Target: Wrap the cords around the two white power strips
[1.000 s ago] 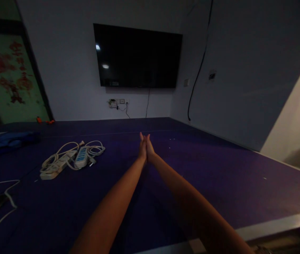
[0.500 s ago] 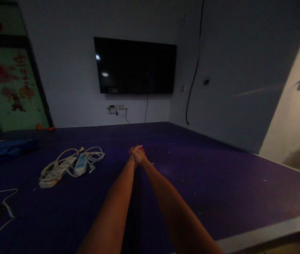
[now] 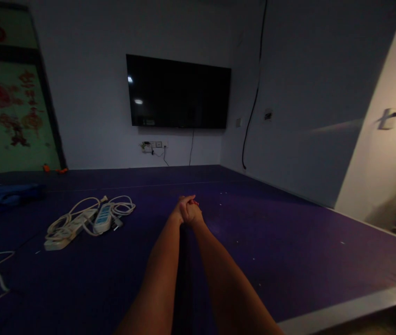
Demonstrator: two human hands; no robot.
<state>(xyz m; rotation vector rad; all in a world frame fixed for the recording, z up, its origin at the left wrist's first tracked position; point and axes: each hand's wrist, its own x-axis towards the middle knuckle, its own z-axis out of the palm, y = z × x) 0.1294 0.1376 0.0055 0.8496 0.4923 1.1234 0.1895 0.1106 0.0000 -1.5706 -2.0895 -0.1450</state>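
Flat purple mat (image 3: pixel 288 242) spreads beneath my hands, glossy black rectangular screen (image 3: pixel 178 91) beyond them. Well left of my left hand (image 3: pixel 180 210), white power strips (image 3: pixel 79 222) in looped cord. My right hand (image 3: pixel 194 215) clasps it, fingers curled tight.

Both forearms are bare along the whole length that shows, slim and smooth; the left hand (image 3: pixel 181 210) and the right hand (image 3: pixel 194 215) are bare as well; a small reddish fleck at the fingertips (image 3: pixel 193 203) is too small to make out
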